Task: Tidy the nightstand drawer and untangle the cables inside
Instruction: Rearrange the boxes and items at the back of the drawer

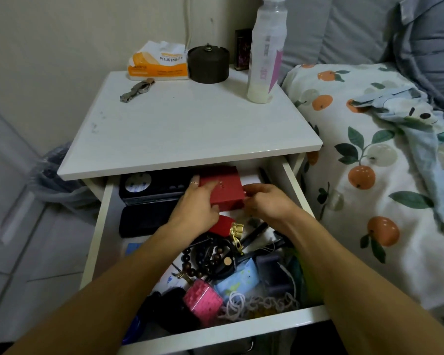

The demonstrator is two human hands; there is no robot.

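The white nightstand drawer (101, 216) is pulled out and full of clutter. At its back, a red box (227, 187) is held between both hands: my left hand (198, 208) grips its left side with the thumb on top, and my right hand (267, 203) holds its right edge. A smaller red box (222, 225) lies just below. Toward the front lie dark bead bracelets (203, 260), a pink cube (203, 301), a white coiled cable (256, 303) and a gold chain (237, 237).
Black cases (149, 188) fill the drawer's back left. On the nightstand top (185, 129) stand a tissue pack (158, 60), a dark round tin (208, 64), a watch (136, 89) and a tall bottle (265, 52). A bed with fruit-print bedding (369, 162) is to the right.
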